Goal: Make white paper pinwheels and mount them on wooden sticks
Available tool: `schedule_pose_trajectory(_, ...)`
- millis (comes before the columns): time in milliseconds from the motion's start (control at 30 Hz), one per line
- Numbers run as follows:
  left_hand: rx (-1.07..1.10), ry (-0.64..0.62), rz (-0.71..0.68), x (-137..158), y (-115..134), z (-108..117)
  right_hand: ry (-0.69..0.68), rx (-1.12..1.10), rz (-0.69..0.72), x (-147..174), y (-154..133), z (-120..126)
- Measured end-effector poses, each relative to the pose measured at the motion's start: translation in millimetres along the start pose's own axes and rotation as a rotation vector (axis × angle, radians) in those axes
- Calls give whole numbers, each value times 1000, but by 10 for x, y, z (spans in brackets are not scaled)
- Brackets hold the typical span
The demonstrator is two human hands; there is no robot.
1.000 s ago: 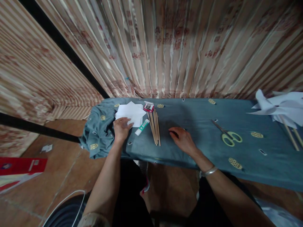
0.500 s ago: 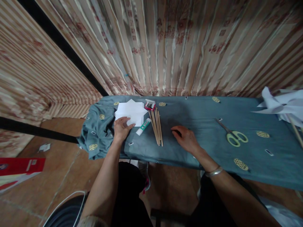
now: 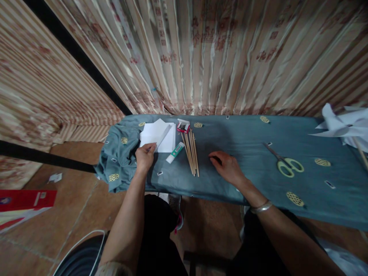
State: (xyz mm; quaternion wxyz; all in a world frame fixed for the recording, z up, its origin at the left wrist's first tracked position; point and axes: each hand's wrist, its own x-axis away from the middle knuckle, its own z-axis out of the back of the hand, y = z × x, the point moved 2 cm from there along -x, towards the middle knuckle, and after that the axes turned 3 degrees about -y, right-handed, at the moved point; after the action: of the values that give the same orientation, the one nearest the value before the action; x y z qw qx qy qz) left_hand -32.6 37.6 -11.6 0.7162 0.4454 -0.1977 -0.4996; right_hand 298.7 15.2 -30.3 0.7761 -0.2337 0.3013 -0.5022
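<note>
My left hand [image 3: 145,155] pinches the near edge of a white sheet of paper [image 3: 161,135], which is tilted up over a stack of white paper [image 3: 169,145]. To the right of that stack lies a green-and-white glue stick [image 3: 175,153]. Beside it is a bundle of several thin wooden sticks [image 3: 191,155], their far ends near a small open red box [image 3: 183,126] of tiny metallic pieces. My right hand [image 3: 227,165] rests on the cloth right of the sticks, fingers curled loosely together, with nothing visible in them.
Scissors with pale green handles [image 3: 289,167] lie on the patterned blue-green cloth [image 3: 244,138]. White paper pinwheels [image 3: 345,124] stand at the far right. A pleated curtain [image 3: 201,69] hangs behind the table. A red packet [image 3: 27,200] is at the lower left.
My left hand has gone from lying over the paper stack to pinching a sheet, whose edge has come up. My right hand has stayed in place.
</note>
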Motion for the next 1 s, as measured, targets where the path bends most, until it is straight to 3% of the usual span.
schedule_pose_trajectory(233, 77, 113, 98, -28, 82, 42, -13, -4, -9, 0, -4, 7)
schedule_pose_trajectory(400, 185, 171, 97, 58, 410, 50, 2, -135, -90, 3, -29, 30)
schedule_pose_trajectory(500, 134, 73, -170, 338, 780, -78, 21, -455, -259, -9, -17, 107)
schedule_pose_trajectory(600, -18, -181, -552, 778, 1098, -359, 24, -872, -451, -11, 42, 294)
schedule_pose_trajectory(700, -79, -398, -924, 1217, 1224, -667, 17, -1092, -585, 30, 148, 559)
schedule_pose_trajectory(833, -133, -518, -1094, 1562, 1180, -945, 24, -1020, -671, 157, 329, 831)
schedule_pose_trajectory(1000, -147, -617, -1132, 1685, 1132, -1101, 69, -822, -624, 322, 576, 961)
